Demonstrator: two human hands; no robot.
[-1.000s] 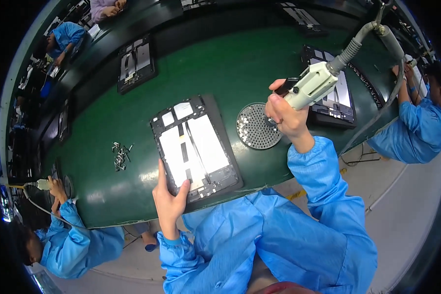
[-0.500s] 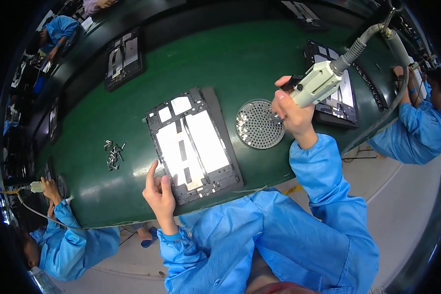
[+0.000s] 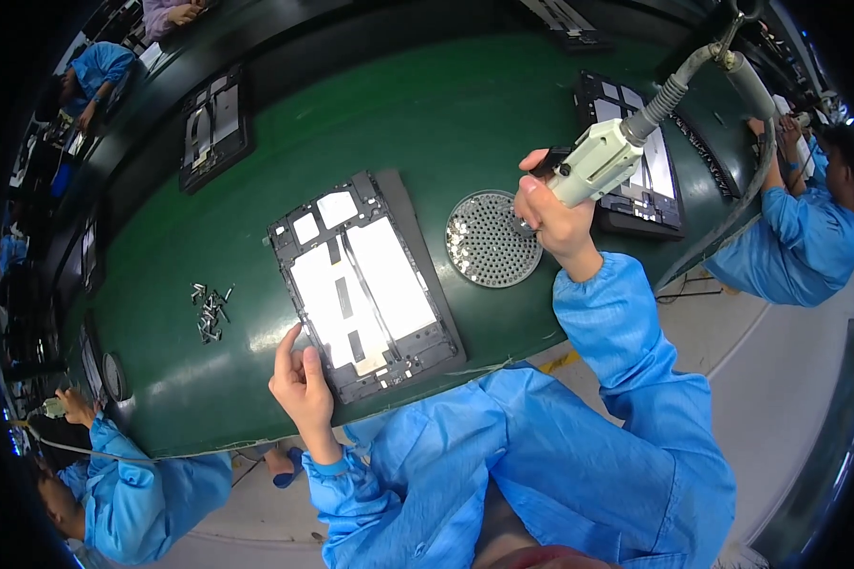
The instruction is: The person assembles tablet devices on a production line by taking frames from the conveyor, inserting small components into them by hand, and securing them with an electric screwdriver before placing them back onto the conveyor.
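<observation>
My right hand [image 3: 558, 220] is wrapped round a pale electric screwdriver [image 3: 593, 163] that hangs from a ribbed cable. The screwdriver's tip is near the right rim of a round perforated screw tray [image 3: 498, 256]; my fingers hide most of the tip. Small bright screws lie on the tray's left part. In front of me an opened tablet-like device [image 3: 403, 294] lies at a slant, with white panels in a black frame. Beside its lower left edge rests my left hand [image 3: 304, 384], index finger stretched and thumb apart, holding nothing.
Small metal pieces [image 3: 211, 313] lie heaped on the green table [image 3: 351, 123], left of the device. Similar devices stand at the far left [image 3: 213, 123] and behind the screwdriver [image 3: 659, 175]. Co-workers in blue sleeves sit at the left [image 3: 161, 493] and right [image 3: 783, 247].
The whole view has shifted slightly, so the table things appear a little further left. My hands keep nearly the same places, with the screwdriver still held by the tray.
</observation>
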